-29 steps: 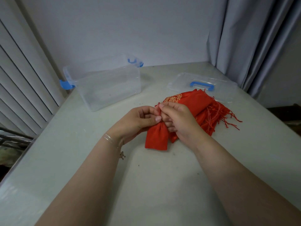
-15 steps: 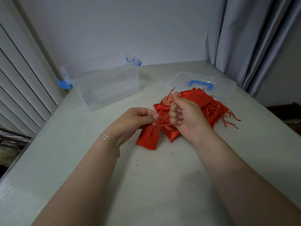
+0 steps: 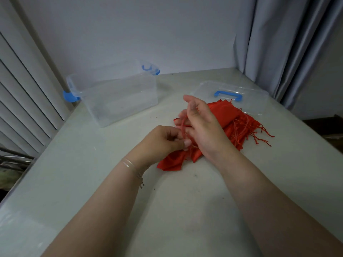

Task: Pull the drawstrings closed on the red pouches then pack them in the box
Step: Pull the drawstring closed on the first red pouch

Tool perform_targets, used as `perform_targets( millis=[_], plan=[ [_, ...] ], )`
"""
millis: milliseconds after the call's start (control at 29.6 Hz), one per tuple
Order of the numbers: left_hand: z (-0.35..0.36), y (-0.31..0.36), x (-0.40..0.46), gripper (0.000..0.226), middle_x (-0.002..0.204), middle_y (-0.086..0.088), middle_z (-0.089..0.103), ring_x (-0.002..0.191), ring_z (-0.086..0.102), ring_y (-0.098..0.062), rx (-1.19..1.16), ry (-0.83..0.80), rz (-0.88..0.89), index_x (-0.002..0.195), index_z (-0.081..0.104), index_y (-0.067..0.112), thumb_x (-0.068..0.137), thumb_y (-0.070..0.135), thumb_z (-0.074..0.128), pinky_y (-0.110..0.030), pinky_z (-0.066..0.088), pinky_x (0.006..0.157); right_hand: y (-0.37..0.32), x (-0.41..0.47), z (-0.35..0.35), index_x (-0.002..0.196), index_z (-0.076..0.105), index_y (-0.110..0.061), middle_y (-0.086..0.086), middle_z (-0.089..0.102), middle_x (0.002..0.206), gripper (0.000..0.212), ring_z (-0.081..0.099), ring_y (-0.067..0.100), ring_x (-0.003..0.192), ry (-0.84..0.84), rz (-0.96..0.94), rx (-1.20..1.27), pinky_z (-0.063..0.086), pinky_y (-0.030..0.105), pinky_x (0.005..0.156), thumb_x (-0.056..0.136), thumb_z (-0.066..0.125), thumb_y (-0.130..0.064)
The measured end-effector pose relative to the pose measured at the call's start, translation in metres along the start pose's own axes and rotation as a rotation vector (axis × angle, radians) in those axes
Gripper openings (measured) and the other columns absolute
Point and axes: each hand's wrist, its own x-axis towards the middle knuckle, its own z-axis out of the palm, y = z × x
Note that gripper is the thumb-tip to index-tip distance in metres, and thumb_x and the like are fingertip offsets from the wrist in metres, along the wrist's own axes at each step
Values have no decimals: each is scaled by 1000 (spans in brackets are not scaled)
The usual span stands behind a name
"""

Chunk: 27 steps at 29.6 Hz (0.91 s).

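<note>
One red pouch [image 3: 171, 161] lies on the table under my hands, its neck bunched. My left hand [image 3: 165, 141] pinches that neck where the cord comes out. My right hand [image 3: 201, 127] is above it, fingers partly spread, with the red drawstring [image 3: 183, 128] looped around them and held taut. Behind my right hand lies a pile of more red pouches [image 3: 239, 125] with loose tasselled cords trailing right. A clear plastic box [image 3: 115, 97] with blue latches stands empty at the back left.
The box's clear lid [image 3: 232, 89] with a blue handle lies flat behind the pile. Grey curtains [image 3: 278, 43] hang at the back right. Slatted blinds [image 3: 22, 101] run along the table's left edge. The white table [image 3: 185, 210] extends toward me.
My right hand has risen and opened its fingers, drawing the cord up out of the pouch. The left hand has stayed pinching the neck. The pouch's mouth has gathered tighter.
</note>
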Motion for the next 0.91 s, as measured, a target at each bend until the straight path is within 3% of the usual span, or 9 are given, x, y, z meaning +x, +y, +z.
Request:
perform_targets(
  millis=[101,203,372,507,744,846,913],
  plan=[
    [-9,-2,3,11,72,0,69,73,61,-11,-213,114,-56,79,69,8,87,14,65,-28,46,75,2,-1,-7,137,37,-26,2,57,114,68,61,11,96,-45,30,-308,52,31,88,78,53,-56],
    [-16,-4,4,12,78,0,69,80,60,-18,-351,139,-101,82,68,10,88,19,62,-34,44,80,11,-3,-11,139,34,-28,-5,56,117,78,61,9,88,-119,21,-578,48,25,85,74,76,-39],
    [-20,-3,3,14,73,7,68,71,58,-10,-372,136,-131,80,67,15,90,23,60,-22,39,65,15,2,-13,119,58,-23,-11,62,97,44,52,-4,65,-66,-23,-707,40,16,71,79,74,-24],
    [-23,-5,3,13,76,7,68,77,55,-12,-351,135,-160,84,68,15,88,26,62,-23,37,68,12,3,-18,89,70,-17,-17,57,65,6,51,-15,56,-31,-81,-735,34,6,57,84,70,-21],
    [-25,-7,3,7,83,6,72,76,58,-9,-381,162,-194,84,72,20,85,18,66,-25,40,79,3,-2,-18,83,60,-20,-14,59,72,12,55,-5,71,11,-242,-716,40,10,65,94,55,-22],
    [-26,-7,4,11,86,-1,72,82,62,-12,-409,176,-172,82,73,18,84,9,66,-26,42,85,2,-3,-17,77,59,-13,-11,55,67,16,50,0,63,-39,-232,-729,37,14,61,92,56,-18],
    [-27,-7,4,13,85,-5,72,85,65,-16,-439,178,-140,81,71,13,82,1,66,-25,47,88,3,-3,-18,74,60,-9,-7,55,80,14,51,1,71,-29,-228,-758,37,12,67,87,59,-15]
  ],
)
